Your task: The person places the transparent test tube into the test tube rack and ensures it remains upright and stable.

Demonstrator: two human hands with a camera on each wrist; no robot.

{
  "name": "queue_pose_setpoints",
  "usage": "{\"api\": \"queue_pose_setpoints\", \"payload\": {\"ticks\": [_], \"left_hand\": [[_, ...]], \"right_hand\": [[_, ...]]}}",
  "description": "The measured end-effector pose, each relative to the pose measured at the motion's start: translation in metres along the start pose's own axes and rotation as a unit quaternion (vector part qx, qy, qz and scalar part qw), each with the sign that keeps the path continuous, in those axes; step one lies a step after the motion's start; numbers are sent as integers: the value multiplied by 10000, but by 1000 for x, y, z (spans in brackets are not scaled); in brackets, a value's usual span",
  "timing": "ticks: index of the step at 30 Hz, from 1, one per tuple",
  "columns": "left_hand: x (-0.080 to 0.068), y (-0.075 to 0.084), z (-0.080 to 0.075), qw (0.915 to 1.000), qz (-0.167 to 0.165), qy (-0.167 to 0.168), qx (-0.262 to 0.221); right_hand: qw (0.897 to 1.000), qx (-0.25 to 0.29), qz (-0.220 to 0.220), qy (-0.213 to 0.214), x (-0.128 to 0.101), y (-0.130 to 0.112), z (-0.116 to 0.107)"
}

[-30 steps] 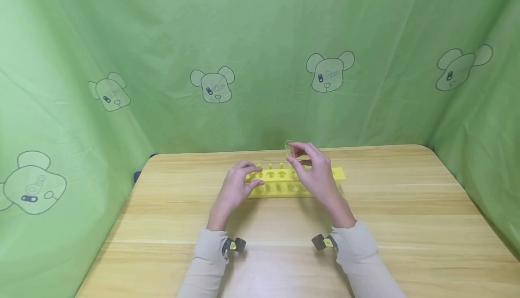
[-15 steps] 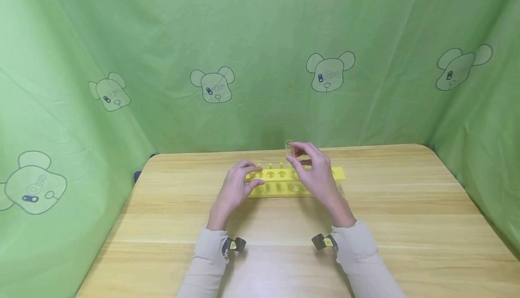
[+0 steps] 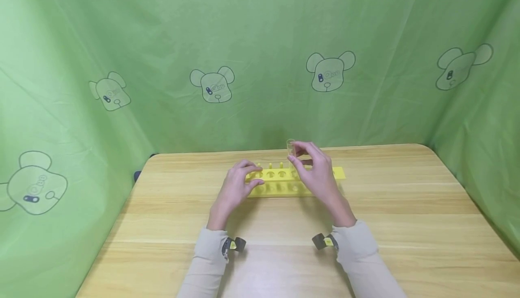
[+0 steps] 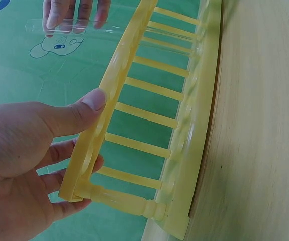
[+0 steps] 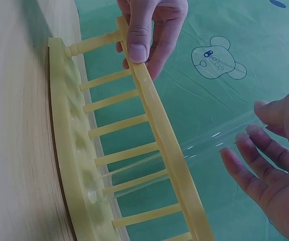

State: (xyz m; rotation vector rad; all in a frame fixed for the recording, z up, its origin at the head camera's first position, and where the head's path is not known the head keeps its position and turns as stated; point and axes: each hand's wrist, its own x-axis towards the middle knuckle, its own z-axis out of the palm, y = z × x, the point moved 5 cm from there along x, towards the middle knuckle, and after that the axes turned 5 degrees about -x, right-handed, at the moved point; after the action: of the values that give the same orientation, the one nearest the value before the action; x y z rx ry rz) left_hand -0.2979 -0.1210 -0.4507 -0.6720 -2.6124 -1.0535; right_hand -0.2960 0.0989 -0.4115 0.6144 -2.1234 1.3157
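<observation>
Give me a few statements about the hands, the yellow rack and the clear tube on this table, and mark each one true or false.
1. The left hand grips the left end of the yellow rack. True.
2. The clear tube lies flat on the wooden table. False: it stands upright in the rack, with its top pinched by the right hand.
3. The rack stands on the table. True.
4. The right hand is resting empty on the table beside the rack. False: its fingertips hold the tube above the rack's top bar.
5. The backdrop is plain blue. False: it is green with bear-head drawings.
</observation>
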Motion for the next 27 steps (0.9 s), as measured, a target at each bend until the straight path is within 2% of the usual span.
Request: {"api": "queue_pose_setpoints", "payload": {"ticks": [7, 11, 14, 17, 27], "left_hand": [[0, 0, 0, 10000, 20, -9, -31], [0, -1, 1, 10000, 19, 15, -68], [0, -2, 2, 10000, 33, 30, -74], [0, -1, 1, 10000, 23, 17, -60], [1, -1, 1, 9999, 82, 59, -5]], "right_hand": [[9999, -104, 62, 90, 0, 0, 1], [9999, -82, 79, 73, 1, -16, -3], [9999, -73, 79, 11, 1, -13, -4], [10000, -68, 51, -34, 0, 4, -2], [9999, -139, 68, -45, 1, 5, -3]]}}
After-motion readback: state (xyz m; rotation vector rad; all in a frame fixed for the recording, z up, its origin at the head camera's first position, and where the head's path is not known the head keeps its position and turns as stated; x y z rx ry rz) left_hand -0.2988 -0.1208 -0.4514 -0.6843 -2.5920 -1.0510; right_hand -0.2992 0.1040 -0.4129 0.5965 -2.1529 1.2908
